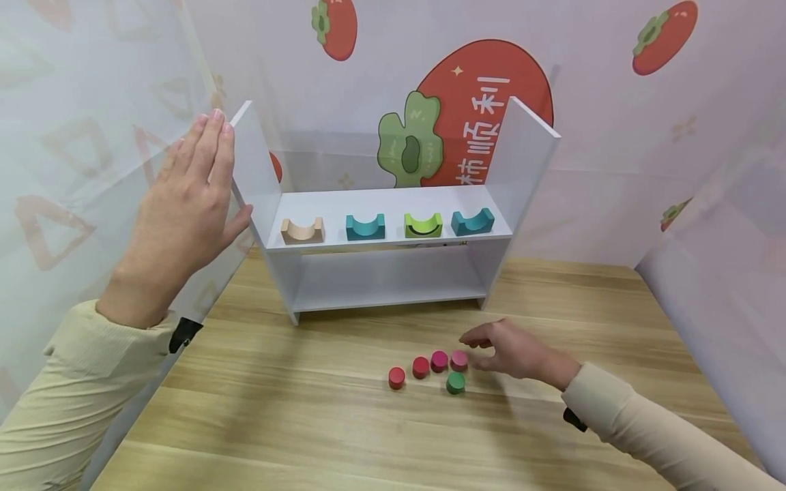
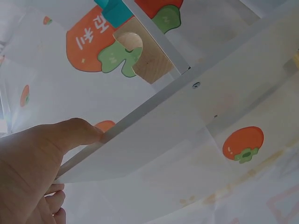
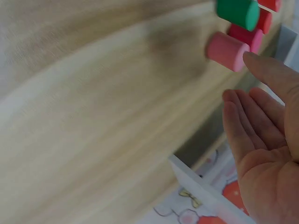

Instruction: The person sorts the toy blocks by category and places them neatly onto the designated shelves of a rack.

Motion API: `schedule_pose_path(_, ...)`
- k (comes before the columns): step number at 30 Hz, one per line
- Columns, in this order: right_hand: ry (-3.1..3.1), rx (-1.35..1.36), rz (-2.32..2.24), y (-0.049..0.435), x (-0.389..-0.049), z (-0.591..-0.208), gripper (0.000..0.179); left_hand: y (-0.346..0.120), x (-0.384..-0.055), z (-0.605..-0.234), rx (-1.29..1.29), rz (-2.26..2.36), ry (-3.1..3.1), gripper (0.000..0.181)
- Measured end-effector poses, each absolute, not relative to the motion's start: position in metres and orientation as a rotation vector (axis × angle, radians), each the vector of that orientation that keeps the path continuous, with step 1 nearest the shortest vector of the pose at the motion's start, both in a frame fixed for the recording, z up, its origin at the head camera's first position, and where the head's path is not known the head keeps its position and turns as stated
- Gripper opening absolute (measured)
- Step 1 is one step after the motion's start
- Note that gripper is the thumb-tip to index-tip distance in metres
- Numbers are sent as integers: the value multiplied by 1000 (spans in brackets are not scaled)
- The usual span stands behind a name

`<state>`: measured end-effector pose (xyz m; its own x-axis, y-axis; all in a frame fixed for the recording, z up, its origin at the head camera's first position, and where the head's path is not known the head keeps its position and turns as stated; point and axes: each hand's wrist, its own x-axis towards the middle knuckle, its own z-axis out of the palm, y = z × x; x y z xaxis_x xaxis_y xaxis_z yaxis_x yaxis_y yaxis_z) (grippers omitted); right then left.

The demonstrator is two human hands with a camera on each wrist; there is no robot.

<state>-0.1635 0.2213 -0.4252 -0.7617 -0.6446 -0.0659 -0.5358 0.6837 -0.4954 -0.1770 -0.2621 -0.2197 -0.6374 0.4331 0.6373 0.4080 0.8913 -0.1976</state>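
Note:
My left hand (image 1: 192, 187) lies with straight fingers along the left side panel of a white shelf (image 1: 374, 278), its thumb (image 2: 77, 133) at the panel's front edge. My right hand (image 1: 516, 348) hovers above the table, fingers and thumb apart with nothing between them. Its thumb tip is close to a pink cylinder (image 3: 226, 51); whether they touch I cannot tell. Beside that stand a magenta cylinder (image 1: 439, 361), a green cylinder (image 1: 456, 382), a red cylinder (image 1: 420, 367) and, farther left, another red cylinder (image 1: 396, 377).
On the upper shelf board sit a beige arch block (image 1: 303, 233), a teal one (image 1: 365, 230), a lime-green one (image 1: 423, 227) and a second teal one (image 1: 473, 224), hollows up. Persimmon-printed cloth (image 1: 602, 150) hangs behind the wooden table (image 1: 295, 409).

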Motion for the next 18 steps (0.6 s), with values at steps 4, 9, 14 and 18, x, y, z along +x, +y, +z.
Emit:
schedule_pose_path(4, 2693, -942, -694, 220, -162, -442, 38, -262, -177, -220, -599, 47, -2336, 105)
schedule_pose_path(9, 2711, -946, -766, 218, -159, -454, 35, -262, -177, -220, -601, 47, -2336, 106)
schedule_pose_path(14, 2707, -960, -826, 216, -158, -463, 30, -262, -177, -220, -600, 35, -2340, 105)
schedule_pose_path(18, 2705, -953, -867, 215, -157, -467, 28, -262, -177, -220, -600, 35, -2336, 106)
